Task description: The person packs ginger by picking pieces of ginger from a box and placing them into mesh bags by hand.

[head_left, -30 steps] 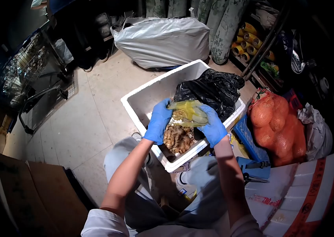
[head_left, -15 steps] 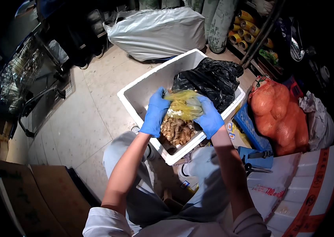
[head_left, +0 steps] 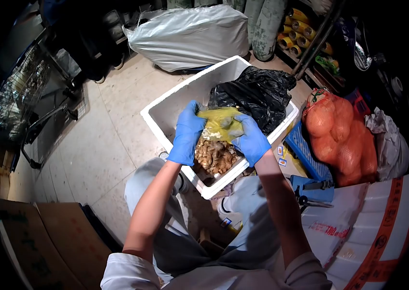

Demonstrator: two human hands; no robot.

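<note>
The single head-worn camera looks forward and steeply down over the wearer's lap (head_left: 251,223) at the nearby white foam box (head_left: 174,105).

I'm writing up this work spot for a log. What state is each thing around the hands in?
Left hand: gloved, closed on the yellow bag
Right hand: gloved, fingertips seen through yellow film
Yellow bag: spread between both hands
Foam box: open
Ginger: piled in the box
Black plastic bag: crumpled
Orange net sack: bulging, gathered at its neck
</note>
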